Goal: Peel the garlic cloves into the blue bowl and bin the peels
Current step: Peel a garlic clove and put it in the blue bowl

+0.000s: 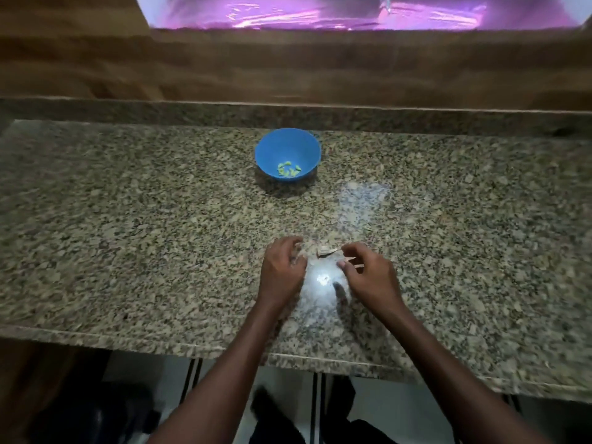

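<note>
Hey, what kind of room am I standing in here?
Most likely a home kitchen: a speckled granite counter under a wood-look wall, and a blue bowl holding peeled garlic cloves.

No readable text

Nothing written shows on the blue bowl [287,153], nor on the speckled surface [128,235] around it (no label, brand, number or sign can be made out).
</note>
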Demonstrator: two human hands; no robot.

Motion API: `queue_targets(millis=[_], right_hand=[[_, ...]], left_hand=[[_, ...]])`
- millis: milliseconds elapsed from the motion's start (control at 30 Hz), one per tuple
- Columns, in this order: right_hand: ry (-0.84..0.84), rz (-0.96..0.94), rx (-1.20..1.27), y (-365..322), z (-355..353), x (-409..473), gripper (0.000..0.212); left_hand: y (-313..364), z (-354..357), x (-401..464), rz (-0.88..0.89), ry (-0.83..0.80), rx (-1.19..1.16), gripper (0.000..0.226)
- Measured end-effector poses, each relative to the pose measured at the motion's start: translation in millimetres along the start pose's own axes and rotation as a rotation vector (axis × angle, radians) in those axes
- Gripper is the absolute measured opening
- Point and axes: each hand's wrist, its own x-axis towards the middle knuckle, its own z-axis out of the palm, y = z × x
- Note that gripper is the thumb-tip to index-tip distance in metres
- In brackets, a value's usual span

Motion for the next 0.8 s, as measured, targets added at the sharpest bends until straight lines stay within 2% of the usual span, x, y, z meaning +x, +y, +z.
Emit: queue_targets(millis=[100,233,367,500,567,700,800], right_hand=[[0.014,0.035,-0.058,12.1,-3.3,18.1,0.028],[0.142,0.077,-0.2,23.8,-7.3,44.1,0.029],[0.19,0.102,-0.305,24.8,-12.3,77.3,0.027],[0.192,0.09,-0.354,26.2,-13.0,100.0,0.005],[0.184,0.111,-0.366,27.3,-15.7,104.8,0.01],[0.176,0.08,-0.209,11.7,-17.4,120.6,0.01],[0.169,-0.036,-0.057,-25.8,-13.5,146.3,0.007]], left_hand=[[-13.0,21.6,25.7,0.049,-0.003,0.314,0.052],[-23.6,36.3,28.5,0.072,0.033,0.521,0.054],[-23.7,35.1,30.0,0.067,0.034,0.557,0.056],[-23.7,34.3,31.3,0.055,0.025,0.551,0.056],[-22.1,34.6,30.1,0.06,0.025,0.552,0.056],[-21.5,34.6,30.6,0.047,0.018,0.554,0.056],[-22.1,34.3,31.0,0.036,0.011,0.552,0.058]])
